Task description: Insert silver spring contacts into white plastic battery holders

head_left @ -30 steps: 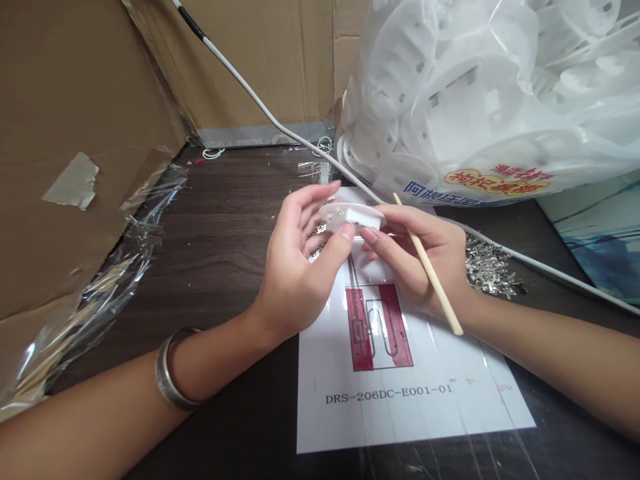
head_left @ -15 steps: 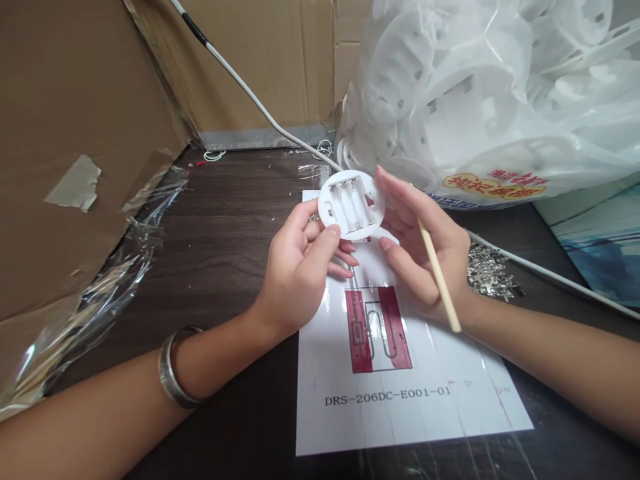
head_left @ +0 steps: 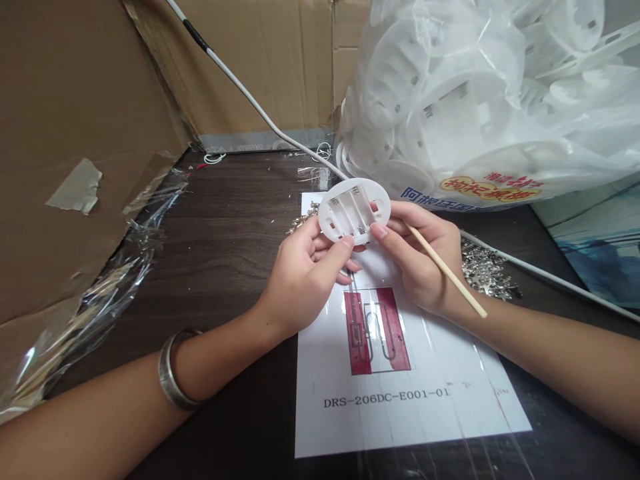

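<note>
Fingers point(head_left: 336, 252) of the left hand point(head_left: 300, 280) and the right hand point(head_left: 425, 267) are clamped on opposite sides of the rim of a round white battery holder point(head_left: 354, 211). It is held tilted with its 3 slots facing up, just above the far end of a printed sheet point(head_left: 400, 407). The right hand also grips a thin wooden stick point(head_left: 450, 275) that slants out past the wrist. The sheet lies flat on a dark wood-grain surface point(head_left: 225, 227). Cardboard walls point(head_left: 75, 100) close the surface on 2 sides, left and back, and crumpled clear film point(head_left: 100, 280) lies along the foot of the left wall. A plastic bag point(head_left: 475, 100) full of white discs crowds the far right, with a white cable point(head_left: 250, 100) running under it and small metal parts point(head_left: 487, 270) heaped just beside the right wrist. Bare surface lies open left of the hands, between the film and the sheet.
</note>
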The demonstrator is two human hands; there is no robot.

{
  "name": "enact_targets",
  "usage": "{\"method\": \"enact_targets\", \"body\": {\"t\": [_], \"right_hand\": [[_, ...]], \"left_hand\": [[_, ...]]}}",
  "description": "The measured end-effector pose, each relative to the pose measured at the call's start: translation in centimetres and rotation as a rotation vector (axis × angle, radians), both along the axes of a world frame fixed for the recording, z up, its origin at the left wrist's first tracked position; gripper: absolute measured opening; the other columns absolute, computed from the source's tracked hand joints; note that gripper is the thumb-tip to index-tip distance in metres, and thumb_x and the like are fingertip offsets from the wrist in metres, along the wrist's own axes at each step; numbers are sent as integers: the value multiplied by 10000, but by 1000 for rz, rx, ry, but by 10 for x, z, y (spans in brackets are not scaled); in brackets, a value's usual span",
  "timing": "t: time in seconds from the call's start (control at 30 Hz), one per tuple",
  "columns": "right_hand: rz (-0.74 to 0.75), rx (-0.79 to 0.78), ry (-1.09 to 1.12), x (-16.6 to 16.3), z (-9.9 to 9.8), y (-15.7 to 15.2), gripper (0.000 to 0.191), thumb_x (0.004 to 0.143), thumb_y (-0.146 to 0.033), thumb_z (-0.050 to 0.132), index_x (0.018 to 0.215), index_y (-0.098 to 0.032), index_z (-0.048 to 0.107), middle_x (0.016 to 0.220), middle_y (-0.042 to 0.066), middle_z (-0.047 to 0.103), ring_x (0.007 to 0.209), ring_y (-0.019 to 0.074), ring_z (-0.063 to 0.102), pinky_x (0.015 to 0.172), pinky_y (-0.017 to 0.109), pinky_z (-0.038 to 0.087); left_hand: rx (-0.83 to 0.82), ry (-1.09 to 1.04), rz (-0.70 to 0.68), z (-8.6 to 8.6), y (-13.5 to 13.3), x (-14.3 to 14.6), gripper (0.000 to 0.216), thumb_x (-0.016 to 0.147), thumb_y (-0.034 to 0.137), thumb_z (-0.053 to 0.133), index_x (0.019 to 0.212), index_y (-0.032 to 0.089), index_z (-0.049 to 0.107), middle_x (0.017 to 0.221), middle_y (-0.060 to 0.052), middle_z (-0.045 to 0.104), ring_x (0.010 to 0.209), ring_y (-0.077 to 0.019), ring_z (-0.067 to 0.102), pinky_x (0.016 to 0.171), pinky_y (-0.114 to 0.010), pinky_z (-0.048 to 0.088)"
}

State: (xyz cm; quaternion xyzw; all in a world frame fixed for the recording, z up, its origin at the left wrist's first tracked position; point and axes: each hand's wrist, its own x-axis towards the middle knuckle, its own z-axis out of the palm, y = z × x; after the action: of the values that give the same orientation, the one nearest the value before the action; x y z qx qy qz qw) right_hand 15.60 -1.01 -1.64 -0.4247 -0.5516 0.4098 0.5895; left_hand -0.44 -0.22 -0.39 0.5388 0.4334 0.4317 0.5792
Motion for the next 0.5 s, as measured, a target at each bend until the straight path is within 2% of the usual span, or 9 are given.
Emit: {"method": "enact_targets", "body": {"t": [0.27, 0.5], "right_hand": [[10, -9, -29, 1, 0, 2, 242, 843, -403, 764, 1011, -239, 706, 888, 36, 760, 803, 206, 728, 739, 383, 620], [47, 67, -50, 2, -2, 3, 142, 856, -290, 751, 990, -251, 735, 960, 36, 770, 851, 198, 736, 794, 376, 610]], "left_hand": [[-19, 14, -16, 3, 0, 0, 269, 789, 348, 759, 928, 133, 679, 768, -60, 734, 642, -150, 710, 584, -244, 618], [-7, -5, 48, 2, 2, 2, 253, 738, 279, 799, 886, 158, 633, 779, -40, 728, 628, -145, 702, 557, -259, 604]]}}
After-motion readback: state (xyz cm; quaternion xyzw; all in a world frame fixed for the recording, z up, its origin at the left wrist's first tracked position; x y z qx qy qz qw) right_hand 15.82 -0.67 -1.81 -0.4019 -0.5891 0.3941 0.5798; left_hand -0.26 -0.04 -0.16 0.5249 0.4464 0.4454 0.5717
